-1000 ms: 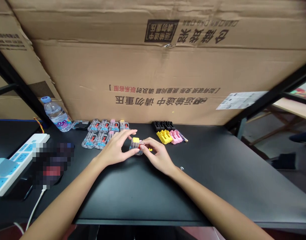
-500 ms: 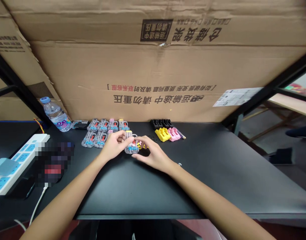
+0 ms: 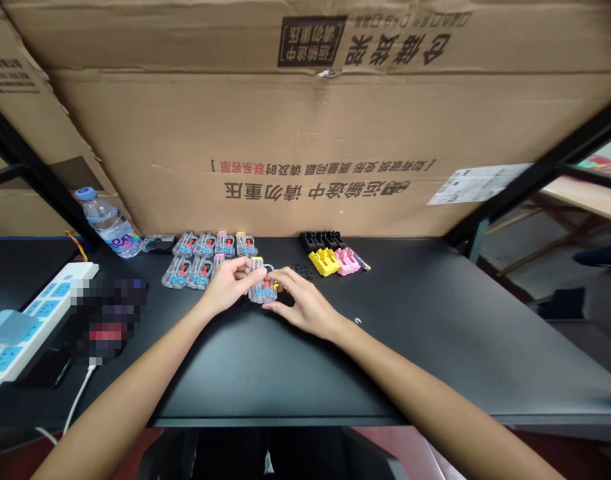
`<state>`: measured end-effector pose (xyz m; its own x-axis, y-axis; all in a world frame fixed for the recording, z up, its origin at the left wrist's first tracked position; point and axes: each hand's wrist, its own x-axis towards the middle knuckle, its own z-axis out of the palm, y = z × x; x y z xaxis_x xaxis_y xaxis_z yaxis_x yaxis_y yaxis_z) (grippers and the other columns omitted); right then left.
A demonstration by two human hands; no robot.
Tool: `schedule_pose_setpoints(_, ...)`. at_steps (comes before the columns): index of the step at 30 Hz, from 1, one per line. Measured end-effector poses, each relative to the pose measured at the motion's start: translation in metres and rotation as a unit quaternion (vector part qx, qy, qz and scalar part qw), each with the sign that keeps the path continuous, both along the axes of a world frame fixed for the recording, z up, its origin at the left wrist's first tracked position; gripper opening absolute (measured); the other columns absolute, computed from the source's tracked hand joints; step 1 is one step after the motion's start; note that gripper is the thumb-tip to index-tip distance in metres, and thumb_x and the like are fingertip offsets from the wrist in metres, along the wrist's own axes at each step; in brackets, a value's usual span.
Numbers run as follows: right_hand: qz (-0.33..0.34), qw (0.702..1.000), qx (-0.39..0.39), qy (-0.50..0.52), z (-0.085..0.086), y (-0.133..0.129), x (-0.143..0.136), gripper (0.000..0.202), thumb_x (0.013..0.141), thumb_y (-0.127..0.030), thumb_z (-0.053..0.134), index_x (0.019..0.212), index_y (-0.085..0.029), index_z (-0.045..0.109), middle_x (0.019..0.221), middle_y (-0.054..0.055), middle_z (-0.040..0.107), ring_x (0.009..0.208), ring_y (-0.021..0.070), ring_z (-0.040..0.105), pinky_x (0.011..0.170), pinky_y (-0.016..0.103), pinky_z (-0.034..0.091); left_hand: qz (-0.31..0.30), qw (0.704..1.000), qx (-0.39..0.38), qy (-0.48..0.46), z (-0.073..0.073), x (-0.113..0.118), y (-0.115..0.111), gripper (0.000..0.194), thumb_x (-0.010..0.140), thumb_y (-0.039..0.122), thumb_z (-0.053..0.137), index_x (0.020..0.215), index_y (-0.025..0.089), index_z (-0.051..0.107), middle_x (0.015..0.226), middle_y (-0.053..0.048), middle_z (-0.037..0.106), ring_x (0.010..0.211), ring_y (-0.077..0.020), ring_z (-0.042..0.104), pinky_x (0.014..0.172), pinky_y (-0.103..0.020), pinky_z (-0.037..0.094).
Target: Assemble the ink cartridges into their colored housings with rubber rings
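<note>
A clear plastic case (image 3: 263, 291) with a yellow top and red and blue parts inside is held just above the black table. My left hand (image 3: 230, 281) pinches its upper left side between thumb and fingers. On the right side, my right hand (image 3: 305, 301) has thumb and fingers around the case's edge. Similar clear cases (image 3: 199, 272) lie in two rows at the left. Small black rings (image 3: 302, 270) lie behind my right hand. Yellow parts (image 3: 324, 261), pink parts (image 3: 346, 261) and black parts (image 3: 321, 240) stand to the right.
A water bottle (image 3: 108, 223) leans at the back left. A white power strip (image 3: 40, 313), a blurred-out dark object (image 3: 110, 320) and a white cable (image 3: 80, 398) are at the left. Cardboard (image 3: 305, 127) stands behind the table (image 3: 285, 380). A small white piece (image 3: 358, 321) lies right.
The camera view has shifted slightly. My right hand's fingers have moved a little against the case, and the yellow bits seen beside it are now mostly hidden.
</note>
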<state>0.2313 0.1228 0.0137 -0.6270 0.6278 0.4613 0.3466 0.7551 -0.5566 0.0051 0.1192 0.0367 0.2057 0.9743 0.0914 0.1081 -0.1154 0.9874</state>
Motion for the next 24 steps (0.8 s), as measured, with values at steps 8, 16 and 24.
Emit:
schedule_pose_setpoints(8, -0.008, 1.000, 0.000, 0.011, -0.0046, 0.0014, -0.0003, 0.055, 0.100, -0.042, 0.074, 0.149, -0.029, 0.054, 0.117, 0.009, 0.065, 0.095, 0.0239, 0.069, 0.089, 0.042, 0.063, 0.004, 1.000, 0.021, 0.015, -0.0009, -0.0014, 0.0001, 0.043, 0.087, 0.056, 0.078, 0.080, 0.018, 0.062, 0.067, 0.003, 0.054, 0.055, -0.0096, 0.047, 0.053, -0.024, 0.037)
schedule_pose_setpoints(16, -0.002, 1.000, 0.005, 0.007, -0.0026, 0.0018, 0.0018, 0.050, 0.101, -0.042, 0.073, 0.145, -0.028, 0.057, 0.120, 0.010, 0.065, 0.100, 0.0258, 0.070, 0.091, 0.044, 0.064, 0.002, 1.000, 0.022, 0.019, -0.0012, -0.0009, -0.0002, 0.042, 0.088, 0.056, 0.078, 0.079, 0.018, 0.061, 0.067, 0.003, 0.056, 0.055, -0.0105, 0.049, 0.054, -0.025, 0.040)
schedule_pose_setpoints(24, -0.025, 1.000, -0.004, 0.009, -0.0032, 0.0010, -0.0001, 0.067, 0.099, -0.046, 0.074, 0.159, -0.033, 0.046, 0.113, 0.008, 0.067, 0.096, 0.0264, 0.069, 0.090, 0.047, 0.063, 0.017, 0.999, 0.039, 0.020, -0.0038, -0.0038, 0.0013, 0.037, 0.091, 0.053, 0.077, 0.107, 0.020, 0.068, 0.071, 0.002, 0.066, 0.059, -0.0140, 0.058, 0.059, -0.027, 0.047)
